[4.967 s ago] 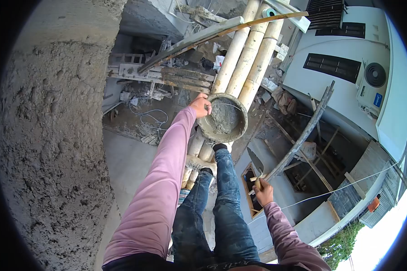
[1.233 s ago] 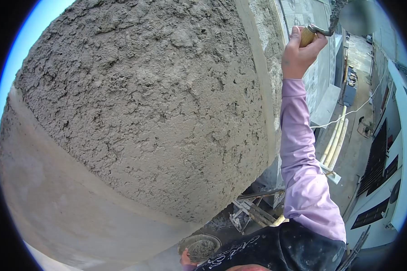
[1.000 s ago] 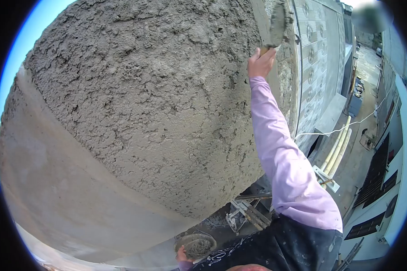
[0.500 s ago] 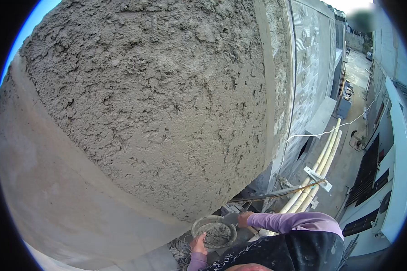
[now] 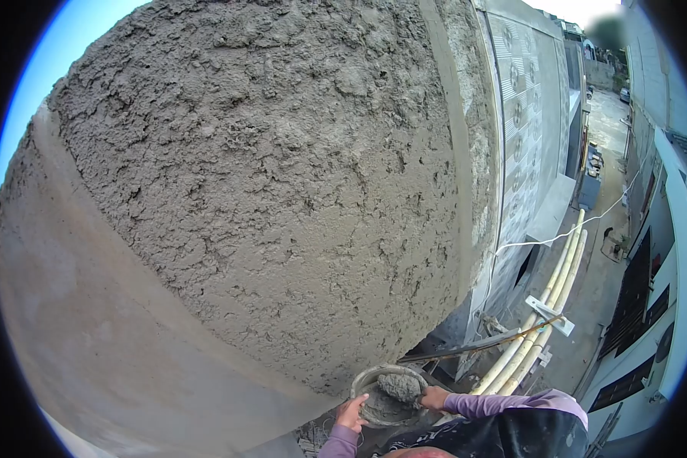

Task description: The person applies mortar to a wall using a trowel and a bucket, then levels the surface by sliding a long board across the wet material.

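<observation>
A round grey bucket [image 5: 356, 385] with wet mortar inside stands at the bottom centre, below the wall. My left hand [image 5: 351, 414] is closed on its near left rim, thumb and fingers at the edge. On the bucket's right side my right hand [image 5: 435, 398] is closed round a trowel, whose handle the fingers hide. A lump of mortar [image 5: 401, 388] sits over the trowel's blade, inside the bucket. Facing me is a wall coated with rough, wet mortar [image 5: 282, 175], smoother in its lower middle.
Smooth plaster [image 5: 114, 320] borders the coat on the left. Bamboo poles [image 5: 527, 343] run along the right, crossed by a thin rusty bar [image 5: 481, 345]. A white cable [image 5: 561, 241] hangs over the alley [image 5: 572, 305] far below. A neighbouring building [image 5: 664, 305] stands opposite.
My right hand has turned the trowel down into the bucket, and a lump of mortar now lies on it. The view has shifted, so bucket and hands appear further right and lower.
</observation>
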`<action>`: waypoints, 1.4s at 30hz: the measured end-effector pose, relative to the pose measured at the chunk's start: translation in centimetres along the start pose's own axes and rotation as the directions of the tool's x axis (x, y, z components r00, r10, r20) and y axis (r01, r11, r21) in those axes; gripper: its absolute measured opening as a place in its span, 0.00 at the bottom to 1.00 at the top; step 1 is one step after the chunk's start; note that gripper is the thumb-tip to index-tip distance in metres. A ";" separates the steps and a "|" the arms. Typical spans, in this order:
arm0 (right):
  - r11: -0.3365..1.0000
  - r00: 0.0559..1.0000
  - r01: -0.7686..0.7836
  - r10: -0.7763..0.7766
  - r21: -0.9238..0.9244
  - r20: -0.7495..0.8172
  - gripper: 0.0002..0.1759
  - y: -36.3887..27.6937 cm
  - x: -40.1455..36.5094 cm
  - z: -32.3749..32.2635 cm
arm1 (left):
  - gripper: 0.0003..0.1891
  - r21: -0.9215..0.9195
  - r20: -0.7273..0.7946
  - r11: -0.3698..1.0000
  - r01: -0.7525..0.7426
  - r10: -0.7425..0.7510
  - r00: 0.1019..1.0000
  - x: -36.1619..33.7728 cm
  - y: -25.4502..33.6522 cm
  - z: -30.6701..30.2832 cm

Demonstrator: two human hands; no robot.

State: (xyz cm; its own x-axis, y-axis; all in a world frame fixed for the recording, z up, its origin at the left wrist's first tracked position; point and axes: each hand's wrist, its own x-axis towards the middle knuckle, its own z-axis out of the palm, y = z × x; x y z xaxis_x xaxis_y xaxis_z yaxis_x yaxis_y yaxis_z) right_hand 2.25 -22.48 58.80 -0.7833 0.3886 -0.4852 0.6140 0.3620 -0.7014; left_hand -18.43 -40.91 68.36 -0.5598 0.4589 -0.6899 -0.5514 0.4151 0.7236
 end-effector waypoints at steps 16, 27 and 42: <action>0.403 0.946 0.018 -0.304 0.915 0.115 0.11 -12.4 -6.3 -13.2 | 0.15 -0.322 -0.194 0.946 0.044 -0.112 0.975 0.2 -5.1 -4.6; 0.367 -0.498 0.744 -0.253 -0.559 -0.829 0.16 -34.5 -18.6 -50.5 | 0.18 -0.380 -0.443 0.913 -0.145 -0.042 0.895 -2.1 -11.6 -12.2; 0.689 0.358 0.429 -0.723 -0.584 -0.591 0.21 -21.5 -4.3 -35.0 | 0.17 -0.504 -0.504 0.854 -0.128 -0.171 0.846 -3.5 -14.0 -11.8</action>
State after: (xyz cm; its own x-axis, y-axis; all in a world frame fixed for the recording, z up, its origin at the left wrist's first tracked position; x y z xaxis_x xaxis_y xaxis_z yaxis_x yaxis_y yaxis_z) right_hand -4.18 -2.26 94.22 -0.6673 0.3779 0.6418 0.1437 0.9109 -0.3869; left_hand -16.05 -57.59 60.35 -0.6917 -0.0787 -0.7179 -0.7111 -0.0997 0.6960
